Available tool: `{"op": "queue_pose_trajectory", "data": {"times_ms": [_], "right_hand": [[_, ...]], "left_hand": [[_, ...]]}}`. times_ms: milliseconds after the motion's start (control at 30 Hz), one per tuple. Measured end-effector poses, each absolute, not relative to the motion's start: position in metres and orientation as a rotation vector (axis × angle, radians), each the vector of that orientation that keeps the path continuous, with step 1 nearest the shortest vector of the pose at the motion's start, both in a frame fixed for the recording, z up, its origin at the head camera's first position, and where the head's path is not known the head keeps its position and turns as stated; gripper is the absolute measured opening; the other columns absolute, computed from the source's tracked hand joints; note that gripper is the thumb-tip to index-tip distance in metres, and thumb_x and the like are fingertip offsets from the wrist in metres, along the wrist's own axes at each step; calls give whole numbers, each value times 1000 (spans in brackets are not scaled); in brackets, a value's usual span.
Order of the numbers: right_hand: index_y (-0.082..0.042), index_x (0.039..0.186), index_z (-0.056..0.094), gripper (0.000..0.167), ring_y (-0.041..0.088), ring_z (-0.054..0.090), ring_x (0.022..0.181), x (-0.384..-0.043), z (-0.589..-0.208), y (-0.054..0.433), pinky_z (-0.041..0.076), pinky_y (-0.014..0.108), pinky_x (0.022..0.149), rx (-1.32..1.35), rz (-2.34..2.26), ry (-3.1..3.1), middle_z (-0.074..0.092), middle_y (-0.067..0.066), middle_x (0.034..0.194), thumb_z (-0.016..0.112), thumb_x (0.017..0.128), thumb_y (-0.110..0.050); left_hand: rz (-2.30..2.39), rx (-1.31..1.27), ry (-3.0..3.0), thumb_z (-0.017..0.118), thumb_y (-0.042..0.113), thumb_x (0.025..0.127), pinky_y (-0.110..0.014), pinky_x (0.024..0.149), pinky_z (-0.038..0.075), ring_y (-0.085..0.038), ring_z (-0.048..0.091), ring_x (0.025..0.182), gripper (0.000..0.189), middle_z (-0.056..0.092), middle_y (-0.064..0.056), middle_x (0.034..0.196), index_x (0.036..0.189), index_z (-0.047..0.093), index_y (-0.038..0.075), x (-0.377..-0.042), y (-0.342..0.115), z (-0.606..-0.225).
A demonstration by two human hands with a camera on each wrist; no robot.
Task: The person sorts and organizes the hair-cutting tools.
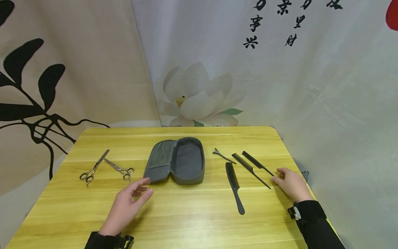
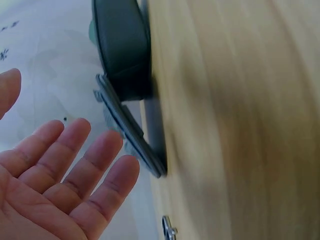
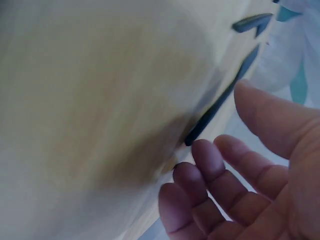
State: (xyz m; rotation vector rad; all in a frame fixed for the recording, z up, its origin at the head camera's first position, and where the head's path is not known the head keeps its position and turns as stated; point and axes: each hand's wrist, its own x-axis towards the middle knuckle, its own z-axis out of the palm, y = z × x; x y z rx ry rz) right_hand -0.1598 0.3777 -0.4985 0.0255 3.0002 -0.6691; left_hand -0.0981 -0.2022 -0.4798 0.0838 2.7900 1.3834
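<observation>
My left hand [image 1: 126, 207] hovers over the table in front of an unzipped grey case [image 1: 188, 178], palm turned sideways, fingers loosely bent and holding nothing. In the left wrist view, its fingers [image 2: 107, 175] stand apart from the case's lid [image 2: 132, 130]. My right hand [image 1: 292, 185] is at the table's right side, close to the thin tail of a black tail comb [image 1: 253, 160]; whether it touches the tail is unclear. The right wrist view shows its thumb [image 3: 270, 117] and fingers spread apart. Beside that comb lie a second tail comb [image 1: 244, 162] and a wide handled comb [image 1: 232, 180].
A slim hair clip [image 1: 224, 155] lies between the case and the combs. Two pairs of scissors, one thinner-bladed pair [image 1: 119, 169] and another pair [image 1: 94, 168], rest at the left. A printed curtain [image 1: 199, 52] hangs behind the wooden table [image 1: 186, 221].
</observation>
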Motion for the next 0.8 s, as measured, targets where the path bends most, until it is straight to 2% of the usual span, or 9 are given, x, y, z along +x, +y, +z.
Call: {"op": "queue_pose_trajectory", "data": {"times_ms": [167, 300, 467, 633, 800], "right_hand": [[7, 135, 64, 46, 45, 69, 108, -175, -499, 374, 56, 56, 92, 16, -600, 2996, 73, 27, 119, 73, 102, -25], [4, 120, 71, 32, 35, 72, 93, -184, -499, 370, 57, 52, 84, 15, -556, 3018, 76, 18, 104, 76, 99, -19], [2, 109, 73, 19, 24, 67, 79, -186, -499, 366, 56, 46, 75, -1, -559, 3017, 74, 10, 91, 77, 98, -14], [0, 108, 70, 15, 20, 62, 75, -186, -499, 364, 52, 42, 70, 8, -542, 2991, 71, 8, 90, 73, 101, -13], [0, 114, 65, 16, 22, 63, 78, -185, -500, 362, 51, 41, 72, 22, -527, 2958, 71, 12, 97, 69, 104, -12]], "left_hand": [[1348, 80, 2760, 66, 48, 106, -38, 90, 59, -25, 69, 124, 55, 67, -7, 147, 150, 61, 15, -96, -196, -482], [1348, 86, 2757, 68, 46, 105, -36, 90, 59, -25, 69, 123, 54, 68, -6, 146, 148, 62, 15, -95, -190, -484], [1363, 95, 2745, 69, 45, 105, -32, 88, 58, -23, 69, 122, 52, 69, -4, 145, 147, 63, 16, -94, -185, -488], [1397, 119, 2732, 71, 42, 104, -29, 87, 58, -22, 69, 121, 49, 69, -4, 143, 145, 65, 16, -94, -181, -491], [1406, 121, 2712, 70, 44, 104, -32, 89, 59, -23, 69, 122, 49, 69, -4, 144, 144, 66, 17, -94, -178, -490]]}}
